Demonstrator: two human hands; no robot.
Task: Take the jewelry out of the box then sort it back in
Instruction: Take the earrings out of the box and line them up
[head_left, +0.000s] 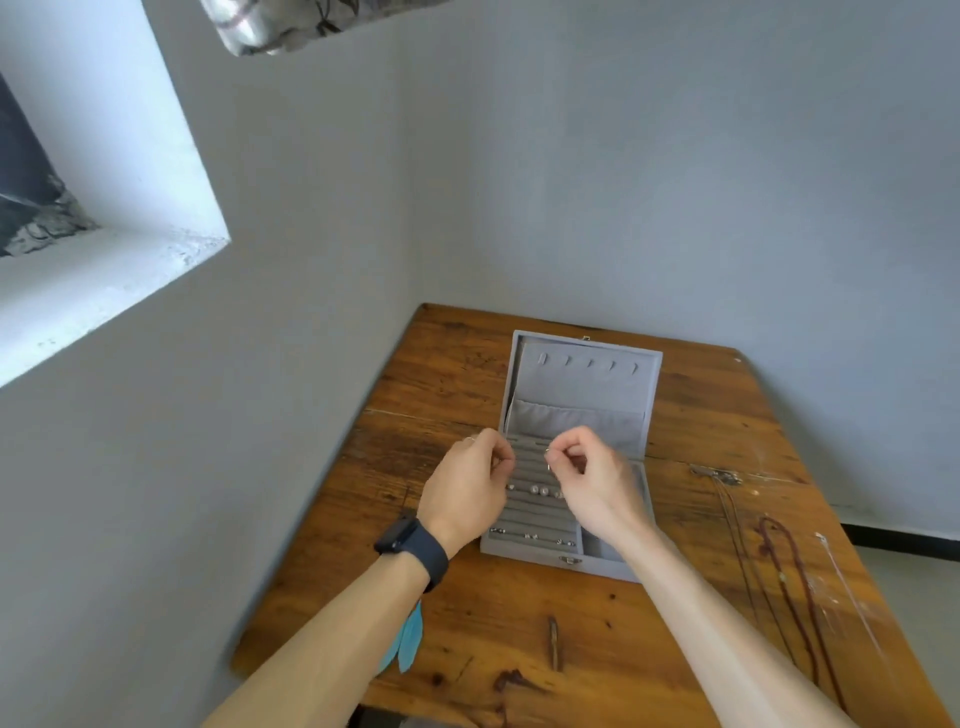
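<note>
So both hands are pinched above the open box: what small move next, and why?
Probably lower the right hand and press its small silver piece into a free groove of the jewelry box; the grooves under it look bare, while nearer rows already hold studs. What the left hand pinches is unclear.

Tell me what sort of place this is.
Probably a plain room at home: worn wooden table in a corner of bare grey walls, deep window recess, open jewelry box.

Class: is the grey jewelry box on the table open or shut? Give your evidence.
Open. The jewelry box has its lid tipped back, hooks and pocket showing; the ring rows lie uncovered.
</note>
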